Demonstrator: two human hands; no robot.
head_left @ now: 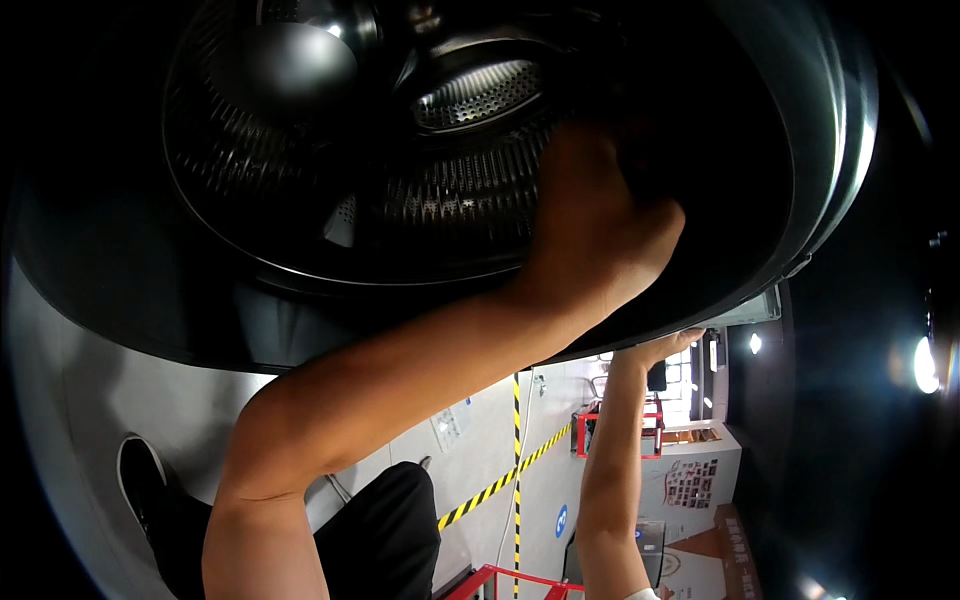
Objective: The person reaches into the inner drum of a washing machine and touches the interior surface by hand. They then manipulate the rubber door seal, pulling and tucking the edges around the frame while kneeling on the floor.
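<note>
Metal of a perforated washing-machine drum [460, 200] is framed, far left, by a dark rim [735, 200]. The left hand [605, 215] is placed at its right, the right hand [658, 348] nearer; neither grip can be told.

We see the perforated drum [460, 205] glinting out of deep shadow, a lamp [926, 365] flaring with bluish haze at the far right, a brighter floor [190, 420] below, and fisheye distortion curving outlines toward the blackened edges of our view.
</note>
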